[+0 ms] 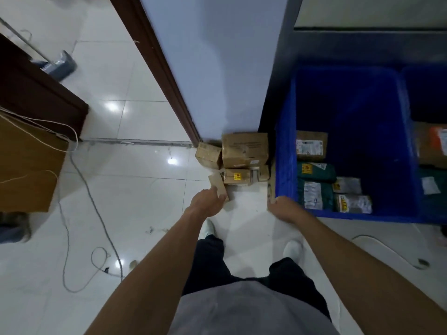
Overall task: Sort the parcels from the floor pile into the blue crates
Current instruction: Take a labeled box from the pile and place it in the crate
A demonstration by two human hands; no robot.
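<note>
A pile of brown cardboard parcels point(244, 151) lies on the floor against the wall corner, left of a blue crate point(286, 151). My left hand point(206, 201) grips a small brown parcel point(218, 186) at the pile's near-left edge. My right hand point(286, 209) is at the crate's near-left corner, fingers curled on a thin brown parcel point(270, 193) seen edge-on. Inside the crate lie a brown labelled parcel point(312, 146), green bags point(314, 174) and small grey packets point(353, 204). A second blue crate point(425, 93) at the right holds more parcels.
Grey and white cables point(96, 213) trail across the white tiled floor on the left. A large cardboard box point(26, 163) and a dark wooden cabinet point(36, 97) stand at the far left. A broom head point(59, 65) lies at the back. My feet point(292, 249) are just behind my hands.
</note>
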